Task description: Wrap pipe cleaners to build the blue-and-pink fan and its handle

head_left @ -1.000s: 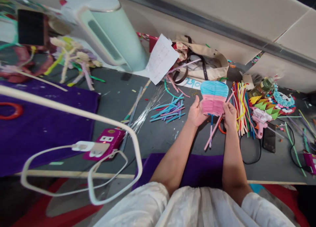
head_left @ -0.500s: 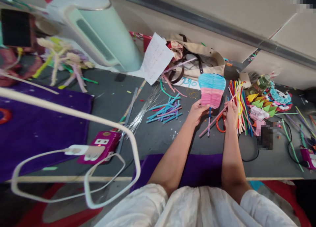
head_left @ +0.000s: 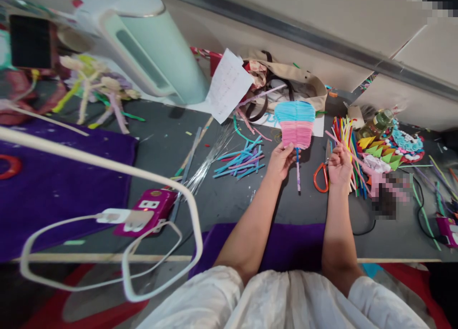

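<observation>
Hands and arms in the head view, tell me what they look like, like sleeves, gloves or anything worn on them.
Loose, slightly crinkled white sleeves end around the elbows, leaving both forearms uncovered. The left hand and right hand are ungloved, with no watch or bracelet visible.

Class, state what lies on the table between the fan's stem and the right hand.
Scissors with orange handles lie between the stem and the right hand, closer to the hand, in the head view.
</observation>
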`<state>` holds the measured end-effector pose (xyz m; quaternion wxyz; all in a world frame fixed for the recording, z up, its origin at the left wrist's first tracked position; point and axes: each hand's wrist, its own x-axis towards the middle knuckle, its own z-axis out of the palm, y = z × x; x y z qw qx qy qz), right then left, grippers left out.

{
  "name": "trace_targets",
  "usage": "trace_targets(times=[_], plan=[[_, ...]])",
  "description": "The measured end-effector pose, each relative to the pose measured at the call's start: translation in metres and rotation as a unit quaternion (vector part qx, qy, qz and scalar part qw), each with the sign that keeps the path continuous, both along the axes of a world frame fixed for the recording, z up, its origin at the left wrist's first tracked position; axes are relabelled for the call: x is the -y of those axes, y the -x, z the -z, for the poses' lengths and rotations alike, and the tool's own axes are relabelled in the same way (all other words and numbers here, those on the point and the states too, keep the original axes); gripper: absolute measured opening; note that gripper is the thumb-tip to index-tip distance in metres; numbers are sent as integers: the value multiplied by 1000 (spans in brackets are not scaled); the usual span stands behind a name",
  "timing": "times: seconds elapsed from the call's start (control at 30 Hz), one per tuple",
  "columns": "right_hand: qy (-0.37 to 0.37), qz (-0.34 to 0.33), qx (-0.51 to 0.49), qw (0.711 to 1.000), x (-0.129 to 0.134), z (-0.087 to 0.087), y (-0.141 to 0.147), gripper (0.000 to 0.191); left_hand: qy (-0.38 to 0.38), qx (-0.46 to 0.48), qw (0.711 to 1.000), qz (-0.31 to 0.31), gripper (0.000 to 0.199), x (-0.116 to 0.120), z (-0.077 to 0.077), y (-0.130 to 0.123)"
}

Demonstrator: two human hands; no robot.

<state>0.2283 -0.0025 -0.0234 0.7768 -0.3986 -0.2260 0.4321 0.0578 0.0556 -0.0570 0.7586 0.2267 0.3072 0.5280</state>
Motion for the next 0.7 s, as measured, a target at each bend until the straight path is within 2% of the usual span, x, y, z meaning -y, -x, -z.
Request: trace_targets(times=[0.1, 0.2, 0.33, 0.53, 0.7], plan=[[-3, 20, 15, 1000, -2, 2, 4, 10, -11, 1, 1000, -2, 34, 0, 2, -1], [-14, 1, 9, 1000, -3, 3, 11, 20, -17, -9, 1000, -2, 38, 1, 3, -2], [22, -16, 41, 999, -3, 5, 20, 29, -24, -21, 999, 4, 40, 2, 2, -3], [52, -23, 68, 996, -5, 8, 27, 29, -29, -29, 999, 0, 37, 4, -1, -3], [73, 0, 93, 993, -8, 11, 29, 31, -36, -45, 998, 9, 38, 6, -1, -4]])
